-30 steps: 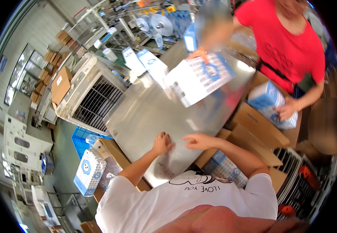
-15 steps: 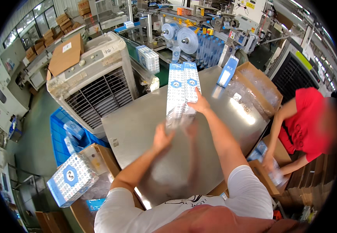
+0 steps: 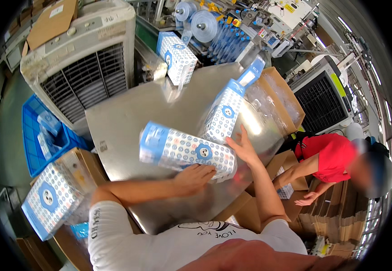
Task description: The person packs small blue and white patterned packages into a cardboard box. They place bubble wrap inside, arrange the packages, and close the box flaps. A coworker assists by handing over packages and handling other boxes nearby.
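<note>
A white pack with a blue end and round blue prints (image 3: 187,151) lies slanted on the metal table in front of me, its left end blurred. My left hand (image 3: 195,179) lies against its near side, fingers fairly flat and thumb hidden. My right hand (image 3: 244,145) is open, fingers spread, beside the pack's right end. Behind it, a second matching pack (image 3: 225,113) points away from me, its near end close to my right thumb. A third pack (image 3: 178,58) stands at the table's far edge. Farther right is a mostly blue pack (image 3: 253,72).
The metal table (image 3: 128,106) has a carton of clear film (image 3: 282,97) at its right. An air cooler (image 3: 87,67), a blue crate (image 3: 33,135) and a carton with a large pack (image 3: 51,198) stand left. A person in red (image 3: 327,156) reaches into a carton (image 3: 290,162) at right.
The two packs, side by side at the far middle before, are now apart and nearer me, one turned crosswise. My left hand has come against that one. The view has shifted; the person in red has moved.
</note>
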`<act>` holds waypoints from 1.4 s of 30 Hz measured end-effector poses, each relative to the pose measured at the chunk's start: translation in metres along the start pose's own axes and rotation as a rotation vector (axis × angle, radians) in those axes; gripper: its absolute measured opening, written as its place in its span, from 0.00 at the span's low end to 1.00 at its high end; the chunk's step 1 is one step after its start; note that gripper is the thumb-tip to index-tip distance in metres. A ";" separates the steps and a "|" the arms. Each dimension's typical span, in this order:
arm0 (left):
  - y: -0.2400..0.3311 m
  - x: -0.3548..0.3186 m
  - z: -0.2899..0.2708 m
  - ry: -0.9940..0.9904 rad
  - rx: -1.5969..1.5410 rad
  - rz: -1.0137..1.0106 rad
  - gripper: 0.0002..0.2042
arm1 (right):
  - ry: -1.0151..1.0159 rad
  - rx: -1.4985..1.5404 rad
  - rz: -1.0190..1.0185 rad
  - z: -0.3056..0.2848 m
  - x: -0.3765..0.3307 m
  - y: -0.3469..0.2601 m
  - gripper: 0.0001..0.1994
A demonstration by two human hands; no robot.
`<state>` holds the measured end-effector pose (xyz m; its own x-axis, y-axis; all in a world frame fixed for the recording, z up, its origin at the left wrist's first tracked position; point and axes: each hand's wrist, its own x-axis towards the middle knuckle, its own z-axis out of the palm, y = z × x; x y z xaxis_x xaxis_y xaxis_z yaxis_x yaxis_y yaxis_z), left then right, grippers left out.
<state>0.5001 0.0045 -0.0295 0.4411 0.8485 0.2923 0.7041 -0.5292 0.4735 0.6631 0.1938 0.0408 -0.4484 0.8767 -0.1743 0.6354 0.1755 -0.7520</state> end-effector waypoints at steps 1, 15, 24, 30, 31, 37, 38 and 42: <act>-0.004 -0.002 0.003 0.259 0.276 0.158 0.34 | 0.123 -0.092 -0.354 0.005 0.012 0.002 0.50; -0.047 0.008 -0.090 -0.272 0.196 -0.490 0.49 | 0.144 -0.609 -0.052 0.012 0.088 0.018 0.38; -0.050 -0.031 -0.101 -0.151 -0.419 -0.675 0.37 | 0.078 -0.658 -0.099 -0.010 0.052 0.036 0.31; 0.054 -0.082 -0.137 0.395 -1.166 -0.921 0.35 | 0.113 -0.604 -0.364 -0.015 0.010 0.069 0.27; 0.069 -0.089 -0.141 0.457 -1.217 -0.918 0.35 | 0.124 -0.570 -0.418 -0.013 -0.001 0.074 0.27; 0.124 -0.109 -0.140 0.737 -1.212 -0.817 0.33 | 0.104 -0.449 -0.676 -0.011 -0.078 0.086 0.21; 0.132 -0.106 -0.141 0.764 -1.175 -0.818 0.33 | 0.090 -0.434 -0.691 -0.013 -0.093 0.084 0.21; 0.154 -0.100 -0.130 0.824 -1.191 -0.744 0.30 | -0.008 -0.358 -0.614 -0.009 -0.138 0.075 0.16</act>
<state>0.4923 -0.1620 0.1221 -0.4574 0.8802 -0.1269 -0.3635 -0.0548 0.9300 0.7777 0.0902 0.0143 -0.7954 0.5692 0.2083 0.4336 0.7745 -0.4607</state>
